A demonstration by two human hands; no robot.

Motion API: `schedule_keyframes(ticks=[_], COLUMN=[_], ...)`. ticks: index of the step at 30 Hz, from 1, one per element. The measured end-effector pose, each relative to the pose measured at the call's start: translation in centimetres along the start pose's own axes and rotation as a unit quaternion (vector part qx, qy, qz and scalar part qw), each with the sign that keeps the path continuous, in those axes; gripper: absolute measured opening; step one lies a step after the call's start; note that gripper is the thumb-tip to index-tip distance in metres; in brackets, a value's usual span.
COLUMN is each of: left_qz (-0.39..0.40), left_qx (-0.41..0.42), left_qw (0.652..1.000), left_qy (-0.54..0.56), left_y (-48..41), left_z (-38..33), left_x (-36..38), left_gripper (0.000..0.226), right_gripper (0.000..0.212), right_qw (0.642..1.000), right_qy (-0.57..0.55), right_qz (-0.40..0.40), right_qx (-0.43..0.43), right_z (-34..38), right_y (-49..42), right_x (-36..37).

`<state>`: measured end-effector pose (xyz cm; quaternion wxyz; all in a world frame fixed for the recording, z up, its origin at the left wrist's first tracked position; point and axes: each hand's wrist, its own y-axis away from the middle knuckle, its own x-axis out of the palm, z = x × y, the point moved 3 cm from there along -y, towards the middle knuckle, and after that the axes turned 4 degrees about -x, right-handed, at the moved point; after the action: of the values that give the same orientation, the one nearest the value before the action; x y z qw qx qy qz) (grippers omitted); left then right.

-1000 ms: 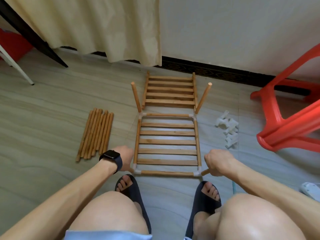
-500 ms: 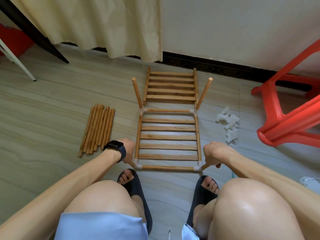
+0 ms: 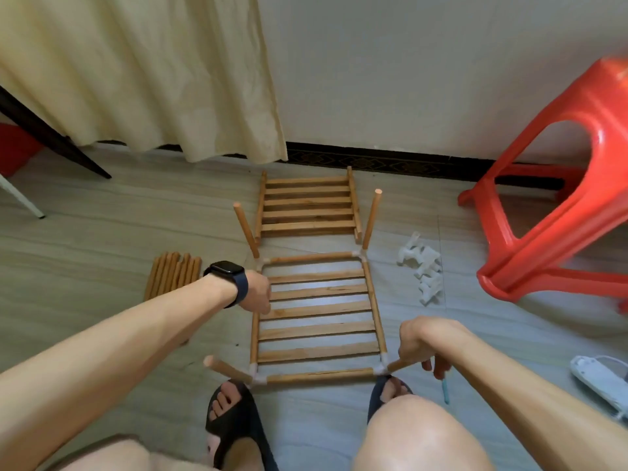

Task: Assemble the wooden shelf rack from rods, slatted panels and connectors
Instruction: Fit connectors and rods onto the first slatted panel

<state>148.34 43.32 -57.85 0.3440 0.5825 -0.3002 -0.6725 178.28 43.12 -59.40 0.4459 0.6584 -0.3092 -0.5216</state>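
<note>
The partly built rack frame (image 3: 316, 375) lies on the floor in front of my feet: one slatted panel (image 3: 319, 311) framed by rods, with white connectors at its corners. A short leg rod sticks out of each corner. My left hand (image 3: 256, 294) grips the frame's left side rod about halfway along; its fingers are hidden under the hand. My right hand (image 3: 421, 345) grips the near right leg rod (image 3: 396, 365) at its corner connector. The near left leg rod (image 3: 224, 368) stands free. A second slatted panel (image 3: 307, 205) lies flat beyond the frame.
A bundle of loose rods (image 3: 173, 275) lies to the left, partly behind my left arm. White connectors (image 3: 423, 270) are piled to the right. A red plastic stool (image 3: 560, 198) stands at the right, a white power strip (image 3: 598, 379) and a small blue stick (image 3: 445, 392) near my right knee.
My left hand has let go of the near left corner and moved up along the left side rod. My right hand stays on the near right leg rod.
</note>
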Motion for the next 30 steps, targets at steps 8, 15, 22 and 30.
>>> schedule_keyframes(ticks=[8,15,22,30], left_qz=[-0.066,-0.028,-0.03,0.002], left_qx=[0.075,0.036,0.042,0.032], left_qw=[0.992,0.994,0.99,0.992], left_qy=[0.08,0.104,0.128,0.121], left_y=[-9.3,-16.9,-17.1,-16.0], left_z=[-10.2,-12.9,-13.8,-13.3], left_x=[-0.9,10.0,12.9,13.0], left_gripper=[0.057,0.091,0.109,0.11], right_gripper=[0.037,0.064,0.066,0.065], right_qw=[0.969,0.954,0.955,0.953], right_qy=[-0.209,-0.218,-0.215,-0.212], right_qz=[-0.123,-0.203,-0.199,-0.218], right_qx=[-0.037,0.041,0.037,0.007], right_z=[-7.4,-12.4,-12.6,-11.3], right_y=[-7.4,-16.0,-21.0,-20.0], right_x=[-2.3,-1.9,-1.0,0.8])
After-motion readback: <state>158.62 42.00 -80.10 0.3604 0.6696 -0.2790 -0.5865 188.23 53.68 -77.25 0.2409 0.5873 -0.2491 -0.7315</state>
